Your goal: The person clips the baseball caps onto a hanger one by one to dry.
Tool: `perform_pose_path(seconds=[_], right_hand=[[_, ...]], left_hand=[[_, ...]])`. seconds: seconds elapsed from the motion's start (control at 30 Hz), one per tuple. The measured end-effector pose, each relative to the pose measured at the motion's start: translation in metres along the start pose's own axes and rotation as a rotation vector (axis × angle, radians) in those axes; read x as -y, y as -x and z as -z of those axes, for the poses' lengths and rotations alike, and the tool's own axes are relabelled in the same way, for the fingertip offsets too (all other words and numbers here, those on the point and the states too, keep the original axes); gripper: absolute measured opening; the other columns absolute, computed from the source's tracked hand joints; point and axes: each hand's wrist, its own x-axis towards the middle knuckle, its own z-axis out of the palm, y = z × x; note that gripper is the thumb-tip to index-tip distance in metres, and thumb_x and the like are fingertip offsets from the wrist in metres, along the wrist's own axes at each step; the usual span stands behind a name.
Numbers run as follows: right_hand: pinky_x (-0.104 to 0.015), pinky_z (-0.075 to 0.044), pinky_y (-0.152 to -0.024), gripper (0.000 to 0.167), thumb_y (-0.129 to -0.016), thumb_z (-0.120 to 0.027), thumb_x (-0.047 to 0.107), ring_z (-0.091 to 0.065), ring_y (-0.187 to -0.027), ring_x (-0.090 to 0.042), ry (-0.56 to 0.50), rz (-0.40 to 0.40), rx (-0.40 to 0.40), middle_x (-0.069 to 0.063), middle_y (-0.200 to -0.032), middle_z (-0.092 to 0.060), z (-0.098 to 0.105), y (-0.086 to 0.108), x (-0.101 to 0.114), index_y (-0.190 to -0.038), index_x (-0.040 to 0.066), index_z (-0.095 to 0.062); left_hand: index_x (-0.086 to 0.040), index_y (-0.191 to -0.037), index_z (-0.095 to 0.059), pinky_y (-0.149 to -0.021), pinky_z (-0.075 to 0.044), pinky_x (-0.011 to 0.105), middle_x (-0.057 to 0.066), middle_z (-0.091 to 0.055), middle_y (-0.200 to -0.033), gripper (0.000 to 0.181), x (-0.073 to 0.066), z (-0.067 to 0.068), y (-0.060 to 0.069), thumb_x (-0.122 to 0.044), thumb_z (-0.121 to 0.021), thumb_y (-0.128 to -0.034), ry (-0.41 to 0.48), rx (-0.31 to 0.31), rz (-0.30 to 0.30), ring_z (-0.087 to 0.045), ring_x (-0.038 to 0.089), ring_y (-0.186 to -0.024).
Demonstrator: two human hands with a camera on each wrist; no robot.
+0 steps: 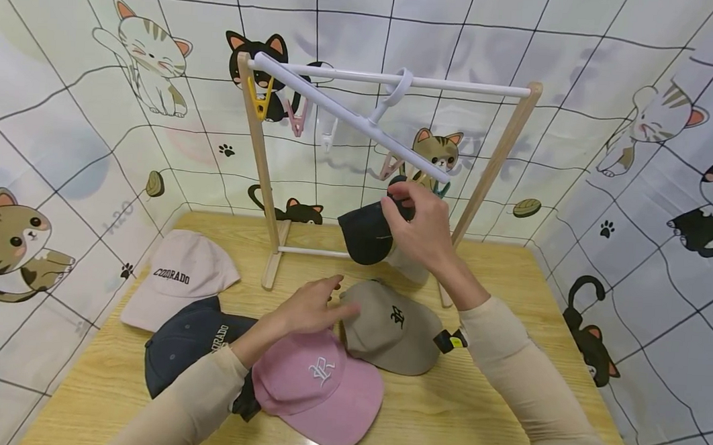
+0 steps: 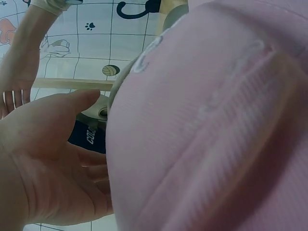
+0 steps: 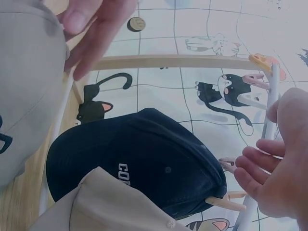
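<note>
My right hand [image 1: 419, 226] is raised by the right end of the white hanger [image 1: 367, 125], beside a hanging navy cap [image 1: 364, 235]. In the right wrist view, the navy cap [image 3: 139, 154] hangs near a peach clip [image 3: 226, 203], and my right hand [image 3: 284, 168] has loosely bent fingers holding nothing. A pale cap [image 1: 409, 265] is partly hidden behind the navy one. Over the table my left hand [image 1: 310, 305] spreads its fingers above the pink cap [image 1: 300, 374], near the taupe cap [image 1: 366, 317]. In the left wrist view, the left palm [image 2: 53, 168] is empty beside the pink cap [image 2: 192, 125].
A wooden rack [image 1: 499, 163] with a white top bar holds the tilted hanger. Yellow [image 1: 260, 98], pink [image 1: 297, 117] and white [image 1: 326, 128] clips hang at its left. A light pink cap [image 1: 178, 274] and another navy cap [image 1: 184, 338] lie on the table's left [image 1: 100, 370].
</note>
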Motion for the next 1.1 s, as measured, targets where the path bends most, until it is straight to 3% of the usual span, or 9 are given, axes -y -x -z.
perform_pose_path(seconds=[0.13, 0.3, 0.43, 0.53, 0.67, 0.83, 0.97, 1.1], right_hand=[[-0.049, -0.063, -0.098, 0.032, -0.109, -0.068, 0.024, -0.078, -0.105, -0.033, -0.032, -0.079, -0.015, -0.017, -0.118, -0.080, 0.000, -0.003, 0.003, -0.129, 0.000, -0.076], [-0.047, -0.063, -0.107, 0.042, -0.111, -0.065, 0.030, -0.079, -0.118, -0.029, -0.073, -0.200, 0.005, -0.015, -0.131, -0.079, 0.000, -0.008, 0.005, -0.141, 0.002, -0.070], [-0.045, -0.061, -0.115, 0.052, -0.110, -0.064, 0.034, -0.076, -0.133, -0.028, -0.117, -0.297, 0.034, -0.014, -0.147, -0.075, 0.001, -0.013, 0.007, -0.152, 0.003, -0.063], [-0.046, -0.059, -0.118, 0.058, -0.110, -0.064, 0.035, -0.075, -0.138, -0.028, -0.141, -0.346, 0.049, -0.014, -0.154, -0.073, 0.000, -0.017, 0.009, -0.157, 0.004, -0.059], [-0.046, -0.056, -0.122, 0.062, -0.109, -0.063, 0.035, -0.072, -0.143, -0.027, -0.165, -0.385, 0.057, -0.013, -0.160, -0.069, -0.001, -0.021, 0.011, -0.162, 0.004, -0.055], [-0.041, -0.051, -0.128, 0.069, -0.109, -0.065, 0.035, -0.064, -0.154, -0.024, -0.239, -0.449, 0.066, -0.013, -0.170, -0.059, -0.002, -0.024, 0.014, -0.168, 0.004, -0.048], [-0.039, -0.046, -0.133, 0.075, -0.109, -0.065, 0.035, -0.054, -0.163, -0.024, -0.304, -0.495, 0.083, -0.012, -0.178, -0.050, -0.003, -0.026, 0.017, -0.174, 0.005, -0.040], [-0.040, -0.043, -0.135, 0.078, -0.109, -0.067, 0.031, -0.050, -0.166, -0.024, -0.354, -0.540, 0.083, -0.012, -0.180, -0.046, -0.006, -0.031, 0.019, -0.175, 0.005, -0.036]], left_hand=[[0.008, -0.166, -0.046, -0.112, -0.060, 0.059, 0.028, -0.070, -0.152, 0.086, 0.002, -0.001, 0.000, -0.052, -0.068, -0.1095, -0.017, 0.025, 0.024, -0.072, 0.044, -0.137], [0.004, -0.156, -0.061, -0.107, -0.060, 0.051, 0.018, -0.080, -0.134, 0.077, 0.004, -0.003, -0.001, -0.056, -0.065, -0.1093, -0.042, 0.067, 0.061, -0.074, 0.037, -0.128], [-0.009, -0.122, -0.080, -0.086, -0.058, 0.039, 0.008, -0.084, -0.108, 0.053, 0.005, -0.004, -0.004, -0.058, -0.066, -0.1085, -0.046, 0.075, 0.035, -0.075, 0.024, -0.102], [-0.014, -0.101, -0.080, -0.069, -0.048, 0.030, 0.001, -0.078, -0.086, 0.047, 0.006, -0.005, -0.005, -0.057, -0.064, -0.1100, -0.012, 0.081, 0.023, -0.065, 0.014, -0.076], [-0.015, -0.083, -0.071, -0.058, -0.037, 0.026, -0.006, -0.058, -0.064, 0.050, 0.005, -0.005, -0.006, -0.052, -0.060, -0.1139, 0.043, 0.072, 0.006, -0.047, 0.009, -0.057], [-0.013, -0.078, -0.071, -0.056, -0.036, 0.025, -0.010, -0.048, -0.060, 0.052, 0.003, -0.005, -0.007, -0.047, -0.060, -0.1154, 0.061, 0.035, -0.023, -0.043, 0.007, -0.053], [-0.003, -0.089, -0.080, -0.057, -0.038, 0.024, -0.009, -0.052, -0.060, 0.052, 0.002, -0.005, -0.010, -0.044, -0.061, -0.1151, 0.063, 0.009, -0.025, -0.047, 0.008, -0.054], [-0.003, -0.092, -0.081, -0.060, -0.045, 0.025, -0.002, -0.064, -0.065, 0.048, 0.002, -0.006, -0.013, -0.043, -0.064, -0.1136, 0.118, 0.003, 0.000, -0.056, 0.009, -0.057]])
